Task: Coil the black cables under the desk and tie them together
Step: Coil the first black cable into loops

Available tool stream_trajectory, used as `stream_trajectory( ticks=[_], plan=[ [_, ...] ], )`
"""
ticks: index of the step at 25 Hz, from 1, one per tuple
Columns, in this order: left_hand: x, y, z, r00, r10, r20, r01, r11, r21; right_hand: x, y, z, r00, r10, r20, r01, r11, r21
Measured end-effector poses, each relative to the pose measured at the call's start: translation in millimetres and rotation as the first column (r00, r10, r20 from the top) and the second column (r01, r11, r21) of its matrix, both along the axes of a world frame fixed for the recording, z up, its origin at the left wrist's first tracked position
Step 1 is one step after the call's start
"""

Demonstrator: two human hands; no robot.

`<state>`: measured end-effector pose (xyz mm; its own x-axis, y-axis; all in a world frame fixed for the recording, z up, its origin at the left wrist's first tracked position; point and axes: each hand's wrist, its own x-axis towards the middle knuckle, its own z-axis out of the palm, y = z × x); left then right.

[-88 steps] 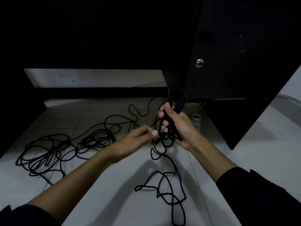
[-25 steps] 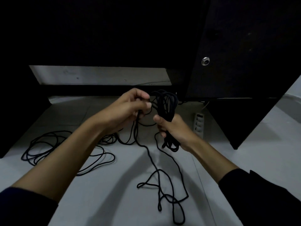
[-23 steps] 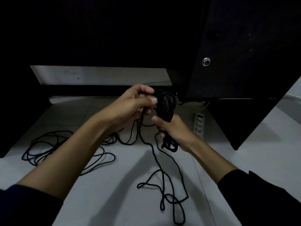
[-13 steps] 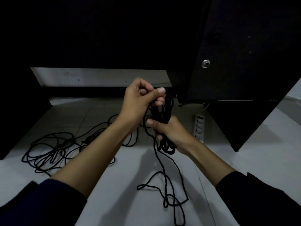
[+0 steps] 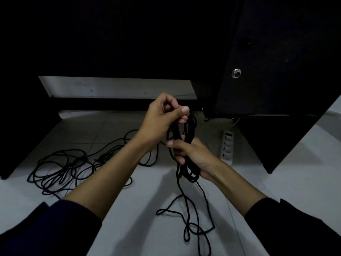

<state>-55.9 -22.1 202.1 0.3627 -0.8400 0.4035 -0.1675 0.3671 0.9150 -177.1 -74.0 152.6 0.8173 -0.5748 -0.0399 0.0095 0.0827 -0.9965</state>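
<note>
Your right hand [image 5: 191, 154] has its fingers curled round the coiled black cable bundle [image 5: 186, 145], gripping it mid-length w/ the loops standing upright above the fist and hanging out below it. Your left hand [image 5: 164, 117] sits just above, thumb & fingers pinched on a strand at the top of the bundle, fist mostly closed. From the bundle's lower end a loose tail of cable [image 5: 191, 218] drops to the floor [image 5: 129, 209] and lies in slack loops btwn your forearms. Another tangle of black cable [image 5: 60, 169] lies spread on the floor to the left, under the desk [image 5: 110, 34]. A white power strip [image 5: 227, 146] lies on the floor just right of your right hand, beside the dark desk panel [image 5: 276, 71]
</note>
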Motion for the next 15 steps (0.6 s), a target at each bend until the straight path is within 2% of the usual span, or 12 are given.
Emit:
stream_trajectory(
  ticks=[3,5,6,7,10,12,15],
  plan=[
    [11.5,4.0,-1.1,0.952,0.155,0.263,-0.153,0.988,-0.029,-0.7,-1.6,-0.4,1.000,-0.007,-0.029,0.007,1.000,-0.017],
    [14.1,9.1,-8.6,0.911,0.306,0.276,-0.309,0.950,-0.032,-1.3,-2.9,0.6,0.999,-0.035,-0.031,0.035,0.999,-0.004],
    [12.4,12.8,-16.7,0.912,0.326,0.249,-0.343,0.939,0.028,-1.7,-4.2,2.2,0.998,-0.058,-0.024,0.058,0.998,0.010],
    [8.0,16.8,-26.9,0.935,0.287,0.208,-0.317,0.940,0.128,-2.5,-6.2,4.0,0.997,-0.078,-0.015,0.079,0.997,0.011],
    [-13.4,32.9,-59.6,0.998,-0.039,0.049,0.013,0.896,0.443,-4.3,-11.6,9.3,0.995,-0.097,-0.014,0.097,0.995,-0.025],
    [-22.4,38.2,-67.3,0.995,-0.095,-0.022,0.094,0.873,0.479,-4.0,-16.7,9.1,0.996,-0.088,0.004,0.088,0.995,0.039],
    [-22.8,34.6,-66.7,0.992,-0.078,0.100,0.027,0.899,0.437,-5.4,-25.4,9.3,0.990,-0.130,0.046,0.127,0.990,0.057]
  ],
)
